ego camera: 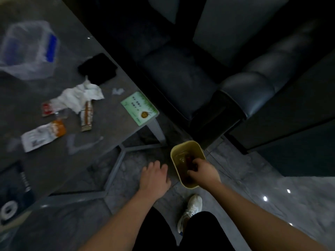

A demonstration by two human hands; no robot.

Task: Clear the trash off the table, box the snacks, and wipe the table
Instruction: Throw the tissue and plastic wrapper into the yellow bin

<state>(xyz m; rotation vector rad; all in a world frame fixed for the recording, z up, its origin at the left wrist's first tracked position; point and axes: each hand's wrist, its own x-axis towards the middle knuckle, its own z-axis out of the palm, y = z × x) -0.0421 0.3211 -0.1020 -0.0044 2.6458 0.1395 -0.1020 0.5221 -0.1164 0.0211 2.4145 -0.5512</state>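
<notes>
The task is judged to be at an early stage, with trash clearing under way. The right hand (203,172) is lowered into the mouth of a yellow bin (188,147) on the floor beside the corner of the surface (108,73); its fingers are curled over something dark and reddish inside, but whether a pinch is held or has been let go cannot be told. The left hand (154,178) hangs beside the bin, apart from it, with a loosely spread, empty grip.

Most of the work is left. On the surface a crumpled white tissue (81,96) is seen lying partly over a red packet (47,108) and a striped brown wrapper (87,116); close by lies a white and orange packet (43,135). A small white scrap (117,91) and what look like clear plastic bits (83,144) are also scattered there. Which packets are snacks and which are empty cannot be told.

A clear box with blue clips (29,46) stands at the far end, apparently holding nothing, so boxing is judged not begun. A dark folded cloth (97,68) lies untouched near the edge, so wiping is also judged not begun. A green card (139,108) rests at the corner.
</notes>
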